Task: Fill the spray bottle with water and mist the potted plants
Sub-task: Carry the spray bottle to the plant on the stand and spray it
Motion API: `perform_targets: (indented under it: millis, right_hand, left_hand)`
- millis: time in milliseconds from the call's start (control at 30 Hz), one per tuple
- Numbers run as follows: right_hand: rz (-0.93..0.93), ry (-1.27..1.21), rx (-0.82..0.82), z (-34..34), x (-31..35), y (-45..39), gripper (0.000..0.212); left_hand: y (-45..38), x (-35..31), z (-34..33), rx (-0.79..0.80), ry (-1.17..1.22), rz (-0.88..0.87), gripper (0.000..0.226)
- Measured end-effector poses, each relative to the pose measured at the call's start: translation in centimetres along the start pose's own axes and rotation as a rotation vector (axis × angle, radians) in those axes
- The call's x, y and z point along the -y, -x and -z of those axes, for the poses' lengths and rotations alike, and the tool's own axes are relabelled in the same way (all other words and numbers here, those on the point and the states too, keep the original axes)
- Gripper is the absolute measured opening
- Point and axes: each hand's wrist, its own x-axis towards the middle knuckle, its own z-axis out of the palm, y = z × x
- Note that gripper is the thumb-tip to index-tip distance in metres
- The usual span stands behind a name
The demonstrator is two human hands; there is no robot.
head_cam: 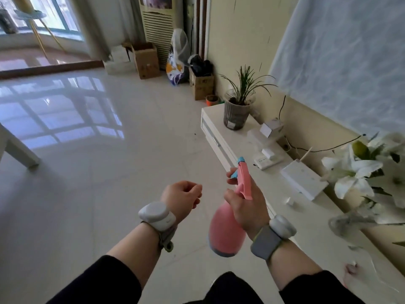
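Right hand (246, 202) fingers grip pink spray bottle (225, 229); left hand (182, 197) curled empty over glossy tiled floor (109, 150).

Counted in view: one pink spray bottle (226, 231), one potted plant (237, 106), one bunch of white flowers (370, 170), two cardboard boxes, the first (145, 60) and second (201, 84), two hands, left (182, 197) and right (246, 205), and two wrist devices, left (156, 215) and right (281, 226).

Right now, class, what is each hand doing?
Left hand: loosely curled, holding nothing.
Right hand: closed around the pink spray bottle, finger at its blue trigger.
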Motion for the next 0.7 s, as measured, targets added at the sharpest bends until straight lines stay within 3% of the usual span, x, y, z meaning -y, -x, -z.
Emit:
perform_targets:
  millis: [233, 367, 533, 700]
  right_hand:
    - [0.055, 0.119, -0.174, 1.1, -0.9, -15.0, 0.043]
    - [-0.023, 0.020, -0.016, 2.7, 0.4, -24.9, 0.050]
    - [-0.070, 0.035, -0.042, 2.9, 1.2, -33.9, 0.051]
    - [-0.127, 0.121, -0.214, 1.6, 1.7, -44.0, 0.040]
  left_hand:
    - [-13.3, -5.5, -3.4, 0.026, -0.005, -0.011, 0.016]
    - [-21.5, -10.2, -5.7, 0.012, -0.023, -0.024, 0.014]
    - [-29.5, -13.7, -7.3, 0.042, -0.069, -0.029, 0.014]
    - [-39.3, -16.8, -8.6, 0.089, -0.117, -0.031, 0.015]
